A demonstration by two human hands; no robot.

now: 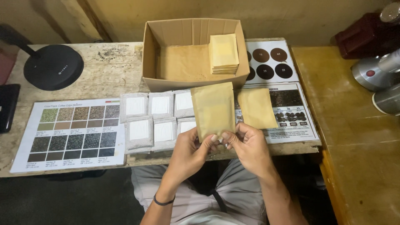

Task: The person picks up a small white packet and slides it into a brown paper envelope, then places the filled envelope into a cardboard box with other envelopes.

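Kraft-brown and flat, a pouch (214,109) is pinched at its lower edge by both hands, left hand (189,154) and right hand (248,146), close together above the tabletop (108,68) edge. A second pouch (256,108) lies just right of it on a chart (287,108) of dark circles and beans. Six white-faced sachets (156,121) sit in two rows at left, beside a colour-swatch chart (73,131). A box (193,52) behind holds a stack (223,53) of pale pouches. The held pouch hides part of one sachet; print is too small to make out.
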